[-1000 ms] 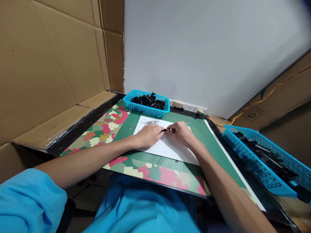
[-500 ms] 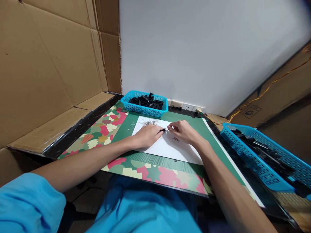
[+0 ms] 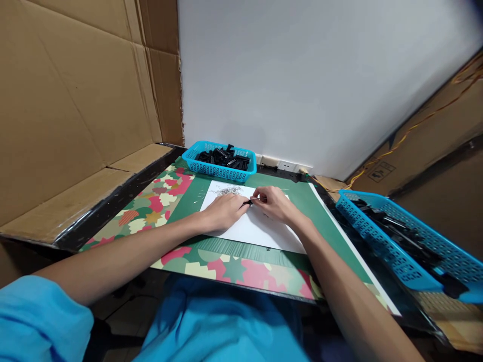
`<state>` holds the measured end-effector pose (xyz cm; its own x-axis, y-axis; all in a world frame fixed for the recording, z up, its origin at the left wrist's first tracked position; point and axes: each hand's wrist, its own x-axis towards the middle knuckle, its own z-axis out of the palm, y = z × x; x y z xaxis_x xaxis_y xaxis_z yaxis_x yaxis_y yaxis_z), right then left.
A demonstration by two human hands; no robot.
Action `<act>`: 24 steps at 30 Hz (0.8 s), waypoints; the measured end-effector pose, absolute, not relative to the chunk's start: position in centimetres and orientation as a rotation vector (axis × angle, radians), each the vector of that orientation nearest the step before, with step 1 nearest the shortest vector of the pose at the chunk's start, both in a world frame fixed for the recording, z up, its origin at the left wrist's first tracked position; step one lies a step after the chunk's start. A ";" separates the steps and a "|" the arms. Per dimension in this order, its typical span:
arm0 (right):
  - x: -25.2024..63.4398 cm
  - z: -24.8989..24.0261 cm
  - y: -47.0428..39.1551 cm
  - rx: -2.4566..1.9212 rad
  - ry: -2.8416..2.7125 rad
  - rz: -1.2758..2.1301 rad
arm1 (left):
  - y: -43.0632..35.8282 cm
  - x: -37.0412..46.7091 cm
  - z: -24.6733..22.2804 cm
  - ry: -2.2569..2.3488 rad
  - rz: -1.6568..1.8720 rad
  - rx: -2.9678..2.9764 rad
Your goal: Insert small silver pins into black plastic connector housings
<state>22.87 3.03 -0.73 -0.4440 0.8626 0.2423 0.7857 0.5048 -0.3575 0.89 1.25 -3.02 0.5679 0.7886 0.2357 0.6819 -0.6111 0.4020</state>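
My left hand [image 3: 223, 211] is closed around a small black plastic part [image 3: 247, 202], whose end sticks out past the thumb and forefinger. Close by on the right, my right hand [image 3: 274, 203] is pinched, its fingertips at the tip of that part. A thin, light sliver shows at the right fingertips, too small to name. Both hands are over a white sheet [image 3: 260, 234]. Beyond the left hand lies a pile of tiny metal pieces [image 3: 228, 191]. Some small dark bits are mostly hidden below the right hand.
A blue basket [image 3: 221, 171] full of black plastic parts stands at the back. Another blue basket [image 3: 392, 261], holding longer black parts, is at the right. A green patterned mat [image 3: 181, 201] covers the table. Cardboard [image 3: 75, 90] walls the left side; sockets [image 3: 287, 166] line the back.
My right fingertips have come in slightly to the black part, and my right hand now covers most of the small dark bits. The whole view has shifted a little.
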 end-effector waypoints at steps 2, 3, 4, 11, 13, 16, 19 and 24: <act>22.8 -0.8 3.1 -1.377 -2.346 0.258 | 1.3 0.9 -3.0 1.212 0.582 2.532; 22.8 -0.7 3.1 -1.375 -2.331 0.255 | 1.3 0.9 -3.0 1.209 0.586 2.527; 22.9 -0.6 3.2 -1.365 -2.315 0.256 | 1.2 0.9 -3.0 1.206 0.590 2.520; 24.0 -0.5 4.0 -1.156 -2.164 0.431 | 1.0 0.8 -2.9 1.220 0.616 2.495; 23.9 -0.6 4.3 -1.114 -2.088 0.539 | 1.0 0.9 -3.0 1.239 0.619 2.505; 23.0 -0.9 4.4 -1.007 -1.877 0.860 | 1.1 1.0 -3.0 1.252 0.592 2.542; 21.8 -1.5 4.1 -0.918 -1.654 1.121 | 1.0 1.0 -3.0 1.268 0.552 2.580; 20.6 -2.6 4.1 -0.952 -1.608 1.126 | 0.8 1.1 -3.0 1.278 0.503 2.636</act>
<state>20.63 4.05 -2.58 -0.2740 0.9289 0.2491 0.0831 0.2809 -0.9561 1.10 0.81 -3.02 0.5762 0.7854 0.2260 0.7285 -0.6190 0.2936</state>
